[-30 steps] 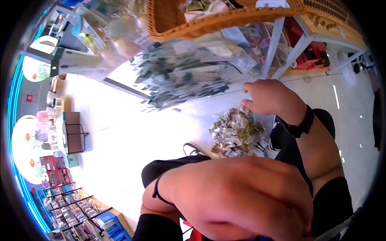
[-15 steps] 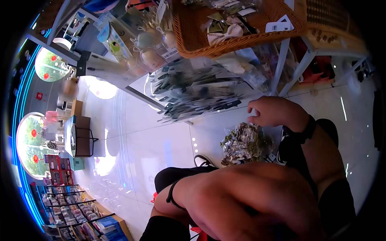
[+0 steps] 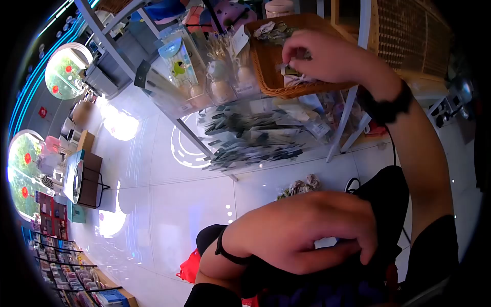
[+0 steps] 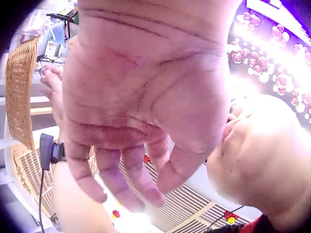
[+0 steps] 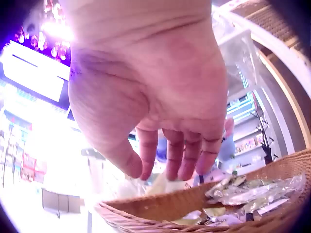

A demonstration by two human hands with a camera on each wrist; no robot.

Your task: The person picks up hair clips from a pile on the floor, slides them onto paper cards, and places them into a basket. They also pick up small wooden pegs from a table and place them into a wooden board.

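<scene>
My right hand (image 3: 325, 59) reaches over the brown wicker basket (image 3: 263, 77) on the shelf, fingers bent loosely downward. The right wrist view shows its palm and hanging fingers just above the basket rim, with nothing visible in the grasp. Inside the basket lie clear-wrapped small accessories (image 5: 260, 189), among them pale and olive pieces. My left hand (image 3: 307, 230) hangs in front of the body, loosely curled; its palm is bare in the left wrist view. Beyond it, a heap of wrapped pieces (image 3: 302, 187) on the floor is partly hidden by that hand.
Below the basket, a lower shelf holds many flat clear packets (image 3: 250, 138). Packaged round-ended items (image 3: 220, 84) stand left of the basket. A grey metal shelf leg (image 3: 340, 128) runs down to the glossy floor (image 3: 179, 204). A red bag (image 3: 189, 266) lies beside the knee.
My right hand has risen from above the floor heap to the wicker basket. The left hand now covers more of the heap, and the head view has shifted.
</scene>
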